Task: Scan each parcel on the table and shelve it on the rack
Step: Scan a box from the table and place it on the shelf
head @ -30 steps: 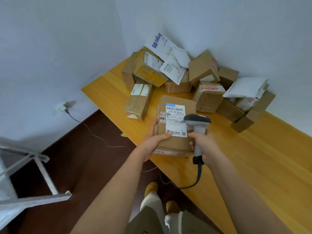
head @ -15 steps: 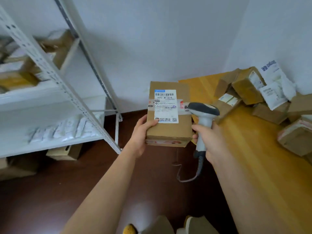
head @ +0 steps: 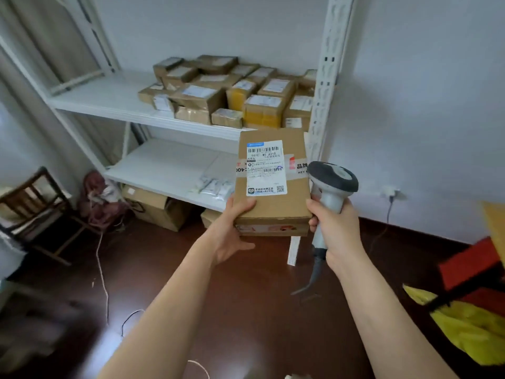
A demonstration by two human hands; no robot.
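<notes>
The left hand (head: pixel 232 231) holds a brown parcel (head: pixel 273 184) up in the air, thumb on top and fingers under its near left corner. The right hand (head: pixel 334 228) is wrapped tight around the handle of a grey scanner (head: pixel 332 184), just beside the parcel's right side. The parcel is a flat box with a white label (head: pixel 266 168) on top, and its long side points away, toward the rack (head: pixel 175 121). The shelf with many parcels (head: pixel 240 91) sits right behind and above it, so I think it goes forward and up.

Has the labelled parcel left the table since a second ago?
Yes. The parcel, gripped by the left hand, was over the table then; now it is held up before the rack.
</notes>
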